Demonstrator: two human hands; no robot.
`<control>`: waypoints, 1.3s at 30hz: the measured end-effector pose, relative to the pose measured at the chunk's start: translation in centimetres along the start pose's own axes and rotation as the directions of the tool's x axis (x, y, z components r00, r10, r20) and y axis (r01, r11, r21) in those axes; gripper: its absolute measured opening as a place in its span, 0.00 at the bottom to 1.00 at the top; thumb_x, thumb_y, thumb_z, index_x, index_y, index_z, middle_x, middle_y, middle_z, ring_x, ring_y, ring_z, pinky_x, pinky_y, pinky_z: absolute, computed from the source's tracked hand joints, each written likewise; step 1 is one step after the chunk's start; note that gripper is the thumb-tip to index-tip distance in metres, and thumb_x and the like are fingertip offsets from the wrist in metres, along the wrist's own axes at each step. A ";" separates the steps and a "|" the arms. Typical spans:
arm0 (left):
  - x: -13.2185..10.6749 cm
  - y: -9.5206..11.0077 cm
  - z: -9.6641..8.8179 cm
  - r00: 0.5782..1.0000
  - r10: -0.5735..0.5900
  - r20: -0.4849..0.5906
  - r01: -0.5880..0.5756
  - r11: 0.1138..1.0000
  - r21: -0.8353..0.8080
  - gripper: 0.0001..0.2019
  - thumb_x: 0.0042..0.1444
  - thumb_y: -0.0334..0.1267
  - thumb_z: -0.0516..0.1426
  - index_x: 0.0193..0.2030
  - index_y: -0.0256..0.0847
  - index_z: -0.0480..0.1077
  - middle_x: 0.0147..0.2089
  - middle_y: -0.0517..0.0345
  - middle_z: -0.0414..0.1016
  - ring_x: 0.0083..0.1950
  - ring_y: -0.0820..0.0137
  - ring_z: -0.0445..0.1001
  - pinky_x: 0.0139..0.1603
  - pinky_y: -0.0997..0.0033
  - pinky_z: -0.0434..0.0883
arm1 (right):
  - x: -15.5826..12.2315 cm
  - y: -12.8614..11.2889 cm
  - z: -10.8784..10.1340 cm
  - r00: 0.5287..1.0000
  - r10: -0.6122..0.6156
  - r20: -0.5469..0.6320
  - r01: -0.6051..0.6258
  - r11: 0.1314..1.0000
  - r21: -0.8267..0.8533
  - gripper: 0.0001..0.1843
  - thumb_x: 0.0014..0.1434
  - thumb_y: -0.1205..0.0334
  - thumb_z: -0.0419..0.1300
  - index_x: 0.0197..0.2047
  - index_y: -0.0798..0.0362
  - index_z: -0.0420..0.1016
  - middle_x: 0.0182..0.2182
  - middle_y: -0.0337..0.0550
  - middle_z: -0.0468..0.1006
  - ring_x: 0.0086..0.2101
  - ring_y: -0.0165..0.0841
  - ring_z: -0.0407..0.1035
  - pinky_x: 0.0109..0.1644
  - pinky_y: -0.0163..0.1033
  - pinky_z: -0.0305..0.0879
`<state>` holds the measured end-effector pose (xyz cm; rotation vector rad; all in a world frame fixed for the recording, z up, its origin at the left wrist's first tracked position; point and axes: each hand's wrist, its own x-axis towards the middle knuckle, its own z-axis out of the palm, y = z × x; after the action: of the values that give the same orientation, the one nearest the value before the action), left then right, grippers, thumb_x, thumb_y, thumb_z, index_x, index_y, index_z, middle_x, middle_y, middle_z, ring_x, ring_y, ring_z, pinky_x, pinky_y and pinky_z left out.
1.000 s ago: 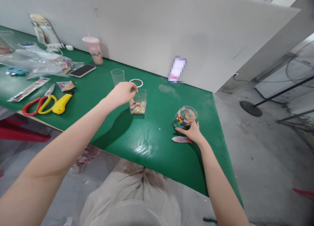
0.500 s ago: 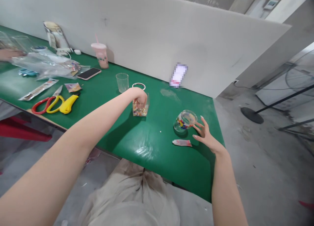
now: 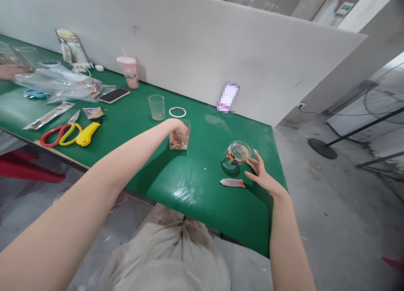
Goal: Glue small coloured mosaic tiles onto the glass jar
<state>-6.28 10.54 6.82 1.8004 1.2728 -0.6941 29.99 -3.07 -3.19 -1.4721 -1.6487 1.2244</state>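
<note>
Around the smooth, clear plastic-looking box [image 3: 179, 145] the tabletop [image 3: 208, 198] is glossy, with a smooth, glass-like tumbler [image 3: 157, 108] behind it to the left, a shiny see-through jar [image 3: 235, 156] to its right, and metal-and-plastic scissors [image 3: 67, 127] plus crinkled, glossy plastic bags [image 3: 57, 83] far to its left.

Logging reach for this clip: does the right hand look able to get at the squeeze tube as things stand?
Probably yes: the right hand is open beside the mosaic-decorated glass, its thumb close to the squeeze tube, and nothing visible lies between thumb and tube.
</note>
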 end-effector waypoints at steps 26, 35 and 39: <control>-0.6 0.4 0.3 0.995 0.065 -0.081 -0.064 0.998 0.010 0.09 0.33 0.39 0.66 0.21 0.36 0.77 0.21 0.50 0.77 0.31 0.62 0.76 0.40 0.61 0.73 | 0.1 0.0 0.2 1.000 0.005 -0.006 -0.006 0.998 -0.056 0.55 0.50 0.37 0.61 0.68 0.37 0.28 0.68 0.52 0.44 0.67 0.45 0.44 0.69 0.56 0.46; -3.0 0.7 -0.3 0.945 0.088 -0.314 -0.038 0.986 0.164 0.12 0.37 0.34 0.62 0.32 0.39 0.79 0.25 0.55 0.76 0.36 0.62 0.74 0.45 0.65 0.70 | 0.0 0.2 0.3 1.000 -0.014 -0.001 0.014 0.996 -0.083 0.53 0.51 0.38 0.61 0.68 0.35 0.31 0.68 0.50 0.46 0.67 0.44 0.44 0.68 0.58 0.47; -3.7 1.2 0.1 0.941 0.081 -0.329 -0.006 0.975 0.223 0.14 0.37 0.32 0.61 0.35 0.37 0.79 0.29 0.52 0.78 0.38 0.61 0.74 0.44 0.67 0.70 | 0.0 0.1 0.4 1.000 -0.005 -0.018 0.004 0.998 -0.064 0.53 0.50 0.38 0.62 0.68 0.36 0.32 0.68 0.50 0.47 0.67 0.45 0.45 0.68 0.56 0.47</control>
<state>-6.43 8.38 10.10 2.1935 1.4153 -0.5318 29.71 -3.15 -3.41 -1.5130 -1.6928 1.1615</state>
